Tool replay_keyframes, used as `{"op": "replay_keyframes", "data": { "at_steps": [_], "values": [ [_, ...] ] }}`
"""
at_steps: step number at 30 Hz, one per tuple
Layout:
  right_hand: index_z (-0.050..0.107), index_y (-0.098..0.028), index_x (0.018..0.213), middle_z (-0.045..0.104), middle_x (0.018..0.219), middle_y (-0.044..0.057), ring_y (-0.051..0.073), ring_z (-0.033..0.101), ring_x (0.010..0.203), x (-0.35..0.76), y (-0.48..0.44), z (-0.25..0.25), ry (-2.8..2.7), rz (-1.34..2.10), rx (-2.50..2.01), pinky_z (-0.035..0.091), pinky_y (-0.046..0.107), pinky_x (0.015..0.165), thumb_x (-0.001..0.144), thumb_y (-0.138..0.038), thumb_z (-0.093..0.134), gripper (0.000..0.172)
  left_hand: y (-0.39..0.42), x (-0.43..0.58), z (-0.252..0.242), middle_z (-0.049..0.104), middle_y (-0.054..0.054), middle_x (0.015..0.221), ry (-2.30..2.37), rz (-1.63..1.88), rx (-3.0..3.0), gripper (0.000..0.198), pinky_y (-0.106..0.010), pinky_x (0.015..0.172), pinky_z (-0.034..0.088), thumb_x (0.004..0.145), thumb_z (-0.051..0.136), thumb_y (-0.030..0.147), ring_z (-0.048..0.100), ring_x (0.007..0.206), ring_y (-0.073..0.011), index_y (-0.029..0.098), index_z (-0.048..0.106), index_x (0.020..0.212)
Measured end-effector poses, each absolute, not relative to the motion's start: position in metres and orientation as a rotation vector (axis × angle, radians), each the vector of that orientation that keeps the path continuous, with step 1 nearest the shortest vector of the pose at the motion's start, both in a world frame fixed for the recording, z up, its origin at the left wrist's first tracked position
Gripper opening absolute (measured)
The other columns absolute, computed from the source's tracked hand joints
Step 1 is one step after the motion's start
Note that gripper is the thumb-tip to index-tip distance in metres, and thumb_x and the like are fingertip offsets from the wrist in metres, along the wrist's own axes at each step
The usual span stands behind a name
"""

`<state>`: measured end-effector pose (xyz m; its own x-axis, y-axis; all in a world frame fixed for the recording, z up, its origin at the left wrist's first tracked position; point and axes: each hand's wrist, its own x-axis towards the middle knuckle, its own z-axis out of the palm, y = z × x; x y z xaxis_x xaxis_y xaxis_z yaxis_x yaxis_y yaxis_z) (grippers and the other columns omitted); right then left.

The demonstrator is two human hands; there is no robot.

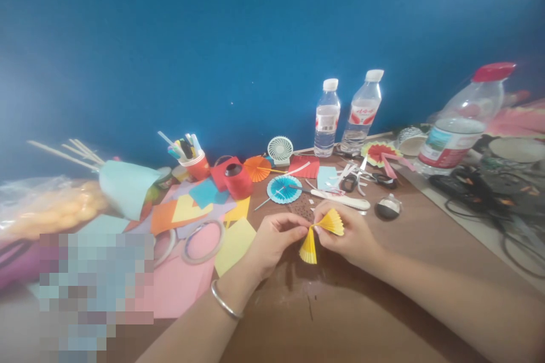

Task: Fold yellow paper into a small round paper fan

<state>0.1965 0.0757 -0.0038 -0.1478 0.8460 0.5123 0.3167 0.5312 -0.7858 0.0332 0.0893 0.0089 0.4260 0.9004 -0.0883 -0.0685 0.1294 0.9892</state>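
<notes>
A yellow pleated paper fan (309, 250), pinched narrow at its middle and flared at both ends, is held above the brown table between my two hands. My left hand (279, 236), with a silver bangle on its wrist, closes thumb and fingertips at the fan's narrow middle. On the other side, my right hand (347, 233) grips the same middle, its fingers partly behind the upper flare. Just beyond my hands lie a blue paper rosette (284, 189) on a stick and a white-handled knife (340, 199).
Coloured paper sheets (183, 283) and tape rings (203, 242) spread at left. Behind stand a cup of pens (198, 165), an orange paper fan (256, 168) and water bottles (327, 119). Scissors (349, 182) and paper scraps lie right of centre; black cables (472, 198) at far right.
</notes>
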Motion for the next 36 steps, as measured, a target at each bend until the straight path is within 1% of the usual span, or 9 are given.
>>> {"op": "replay_keyframes", "data": {
  "at_steps": [5,8,12,20,24,26,32,36],
  "values": [
    [0.05,-0.02,0.071,0.054,0.068,-0.001,0.013,0.052,0.062,0.194,0.069,-0.005,-1.658,0.649,-0.953,0.041,0.024,0.06,0.068,-0.013,0.053,0.008,0.087,0.033,0.009,0.063,-0.001,0.07,0.829,0.867,1.265,0.011,-0.022,0.066,0.042,0.065,0.066,0.023,0.054,0.066,-0.0104,0.014,0.065,0.072],
    [0.052,-0.02,0.071,0.055,0.068,0.0,0.013,0.052,0.062,0.193,0.067,-0.005,-1.621,0.698,-0.939,0.042,0.025,0.059,0.07,-0.016,0.054,0.005,0.086,0.033,0.011,0.062,-0.002,0.072,0.828,0.89,1.333,0.012,-0.023,0.066,0.043,0.063,0.068,0.022,0.054,0.068,-0.0112,0.014,0.064,0.071],
    [0.053,-0.02,0.071,0.056,0.068,0.001,0.015,0.054,0.066,0.192,0.066,-0.004,-1.579,0.754,-0.879,0.044,0.027,0.061,0.071,-0.018,0.057,0.004,0.085,0.033,0.014,0.061,-0.003,0.071,0.849,0.915,1.42,0.012,-0.024,0.067,0.043,0.061,0.069,0.022,0.054,0.069,-0.013,0.014,0.063,0.067],
    [0.055,-0.021,0.073,0.057,0.07,0.002,0.015,0.055,0.068,0.193,0.067,0.001,-1.607,0.751,-0.826,0.044,0.03,0.065,0.072,-0.019,0.059,0.005,0.086,0.031,0.007,0.06,-0.004,0.072,0.773,1.064,1.621,0.009,-0.029,0.07,0.044,0.066,0.066,0.023,0.055,0.073,-0.0155,0.016,0.066,0.072],
    [0.053,-0.021,0.071,0.056,0.069,0.001,0.015,0.054,0.066,0.191,0.065,-0.001,-1.556,0.815,-0.8,0.045,0.029,0.063,0.071,-0.018,0.059,0.006,0.083,0.03,0.009,0.061,-0.003,0.069,0.743,1.15,1.83,0.006,-0.029,0.071,0.043,0.068,0.064,0.02,0.054,0.072,-0.0149,0.019,0.067,0.073],
    [0.053,-0.02,0.07,0.055,0.067,0.0,0.014,0.054,0.065,0.19,0.064,-0.002,-1.52,0.854,-0.806,0.044,0.028,0.062,0.071,-0.017,0.059,0.007,0.081,0.03,0.011,0.061,-0.003,0.069,0.748,1.183,1.911,0.007,-0.029,0.071,0.043,0.068,0.064,0.017,0.054,0.073,-0.0147,0.02,0.067,0.074],
    [0.057,-0.019,0.071,0.057,0.07,0.002,0.014,0.054,0.066,0.19,0.063,0.0,-1.492,0.874,-0.842,0.045,0.027,0.061,0.073,-0.021,0.058,0.003,0.077,0.034,0.011,0.062,-0.004,0.07,0.822,1.208,1.812,0.005,-0.031,0.075,0.042,0.071,0.061,0.022,0.055,0.072,-0.0154,0.018,0.065,0.072],
    [0.058,-0.019,0.072,0.057,0.071,0.002,0.014,0.054,0.066,0.191,0.065,0.0,-1.475,0.936,-0.855,0.045,0.027,0.061,0.073,-0.024,0.058,0.005,0.077,0.034,0.011,0.061,-0.003,0.072,0.842,1.212,1.775,0.005,-0.03,0.074,0.042,0.07,0.062,0.022,0.055,0.073,-0.0154,0.018,0.064,0.073]
  ]
}}
